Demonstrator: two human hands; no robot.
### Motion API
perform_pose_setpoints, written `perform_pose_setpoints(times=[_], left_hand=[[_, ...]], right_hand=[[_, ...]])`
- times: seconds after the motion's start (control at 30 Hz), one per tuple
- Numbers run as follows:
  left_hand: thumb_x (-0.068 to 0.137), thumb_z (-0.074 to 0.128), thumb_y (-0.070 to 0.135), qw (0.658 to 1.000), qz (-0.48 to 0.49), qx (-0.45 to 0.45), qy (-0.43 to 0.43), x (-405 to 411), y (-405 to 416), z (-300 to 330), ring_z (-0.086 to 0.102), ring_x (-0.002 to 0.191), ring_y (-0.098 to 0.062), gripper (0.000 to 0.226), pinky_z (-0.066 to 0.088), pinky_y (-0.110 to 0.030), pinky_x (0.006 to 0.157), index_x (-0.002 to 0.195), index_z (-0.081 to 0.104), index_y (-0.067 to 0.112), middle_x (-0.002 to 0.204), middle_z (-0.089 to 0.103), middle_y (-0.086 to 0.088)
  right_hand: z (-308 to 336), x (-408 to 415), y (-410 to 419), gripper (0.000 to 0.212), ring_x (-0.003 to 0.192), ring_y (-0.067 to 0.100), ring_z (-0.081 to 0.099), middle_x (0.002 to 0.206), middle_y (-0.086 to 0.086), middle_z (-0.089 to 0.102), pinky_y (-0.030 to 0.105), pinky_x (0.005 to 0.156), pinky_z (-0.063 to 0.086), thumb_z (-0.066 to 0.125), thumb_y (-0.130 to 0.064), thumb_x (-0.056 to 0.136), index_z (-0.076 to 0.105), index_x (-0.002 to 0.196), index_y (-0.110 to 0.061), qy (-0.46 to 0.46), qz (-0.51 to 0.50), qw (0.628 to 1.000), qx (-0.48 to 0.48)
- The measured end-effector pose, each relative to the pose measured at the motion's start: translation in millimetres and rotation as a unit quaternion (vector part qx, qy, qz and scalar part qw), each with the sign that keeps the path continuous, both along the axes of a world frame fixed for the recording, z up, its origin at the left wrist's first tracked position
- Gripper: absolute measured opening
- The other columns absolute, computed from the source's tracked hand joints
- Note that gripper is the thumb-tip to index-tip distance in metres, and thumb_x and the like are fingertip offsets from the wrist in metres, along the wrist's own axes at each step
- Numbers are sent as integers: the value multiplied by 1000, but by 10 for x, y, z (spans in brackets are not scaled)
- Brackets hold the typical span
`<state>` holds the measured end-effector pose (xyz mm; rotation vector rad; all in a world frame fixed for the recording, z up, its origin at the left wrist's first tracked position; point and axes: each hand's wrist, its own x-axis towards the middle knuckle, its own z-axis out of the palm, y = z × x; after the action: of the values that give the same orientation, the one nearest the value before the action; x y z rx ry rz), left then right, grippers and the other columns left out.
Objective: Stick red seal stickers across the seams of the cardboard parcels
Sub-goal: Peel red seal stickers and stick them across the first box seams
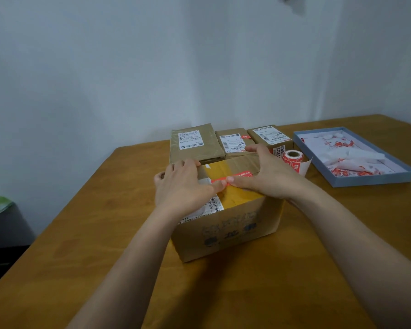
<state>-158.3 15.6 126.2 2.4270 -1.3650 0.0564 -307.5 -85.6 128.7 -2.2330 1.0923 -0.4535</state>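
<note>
A cardboard parcel (228, 229) stands in the middle of the wooden table, its top taped yellow-brown with a white shipping label partly under my left hand. A red seal sticker (237, 177) lies across the top seam. My left hand (183, 186) rests flat on the parcel's left top, its thumb pressing the sticker's near end. My right hand (263, 172) lies spread over the right top, its thumb meeting the left thumb on the sticker. A roll of red stickers (292, 160) stands just right of the parcel.
Three smaller labelled parcels (195, 143) (233, 142) (268, 136) line the wall behind. A shallow blue-grey tray (375, 180) holding peeled white backing scraps sits at the right. The wooden table (81, 245) ends at the left, where a dark bin stands.
</note>
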Motion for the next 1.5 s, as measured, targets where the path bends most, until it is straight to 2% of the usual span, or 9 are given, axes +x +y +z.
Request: perform_pose_setpoints(times=[0.1, 0.23, 0.47, 0.7, 0.8, 0.87, 1.1, 1.3, 1.5], left_hand=[[77, 52, 75, 1000, 0, 5, 17, 9, -8, 9, 36, 130, -18, 75, 24, -41, 105, 134, 40, 27, 138, 44, 5], [74, 58, 73, 999, 10, 11, 48, 26, -52, 31, 36, 130, -19, 76, 24, -41, 106, 133, 41, 28, 137, 45, 5], [72, 66, 68, 996, 25, 6, 87, 63, -107, 49, 39, 128, -17, 74, 25, -41, 104, 130, 44, 29, 132, 49, 7], [74, 69, 60, 994, 20, -4, 108, 98, -111, 38, 41, 125, -16, 69, 24, -39, 103, 130, 45, 30, 131, 49, 7], [76, 70, 58, 994, 18, -2, 109, 104, -114, 49, 41, 126, -17, 67, 24, -40, 104, 131, 44, 29, 131, 50, 6], [77, 70, 56, 994, 16, 2, 110, 105, -114, 56, 41, 126, -18, 66, 24, -40, 106, 132, 44, 29, 131, 50, 5], [80, 69, 50, 994, 9, -3, 113, 86, -80, 58, 41, 126, -16, 62, 21, -39, 109, 133, 44, 29, 129, 50, 6], [83, 68, 43, 993, 8, -7, 114, 74, -65, 72, 40, 127, -16, 58, 20, -39, 109, 133, 44, 28, 130, 49, 6], [84, 67, 40, 993, 6, -4, 118, 71, -51, 91, 40, 127, -16, 57, 19, -39, 109, 134, 44, 29, 131, 49, 6]], right_hand=[[22, 40, -27, 96, 134, 26, 38, 152, 2, 33, 40, 102, 40, 74, -57, 69, 23, 145, -30, -3, -4, 1000, 24], [48, 80, -47, 92, 131, 25, 39, 149, 4, 35, 31, 89, 37, 78, -47, 70, 26, 143, -29, -22, -4, 998, 53], [68, 106, -59, 84, 125, 24, 42, 145, 5, 39, 30, 84, 35, 79, -41, 72, 29, 139, -31, -40, -5, 996, 77], [72, 94, -85, 74, 102, 14, 36, 141, 5, 41, 27, 79, 33, 77, -31, 78, 30, 135, -32, -57, 0, 994, 93], [68, 84, -85, 71, 101, 12, 36, 132, 3, 43, 22, 63, 30, 76, -27, 80, 31, 134, -33, -66, -1, 993, 96], [58, 74, -94, 70, 102, 12, 36, 137, 2, 42, 17, 58, 26, 75, -24, 80, 31, 134, -33, -72, -2, 993, 92], [56, 73, -105, 65, 97, 12, 37, 136, 5, 41, 18, 58, 30, 71, -13, 83, 33, 131, -33, -81, 1, 991, 111], [81, 57, -84, 61, 75, 5, 38, 110, -1, 36, 21, 57, 32, 65, -4, 85, 35, 129, -32, -86, -7, 988, 127], [82, 40, -100, 58, 76, 7, 40, 106, -2, 38, 22, 63, 41, 62, 1, 86, 39, 128, -32, -103, -23, 983, 149]])
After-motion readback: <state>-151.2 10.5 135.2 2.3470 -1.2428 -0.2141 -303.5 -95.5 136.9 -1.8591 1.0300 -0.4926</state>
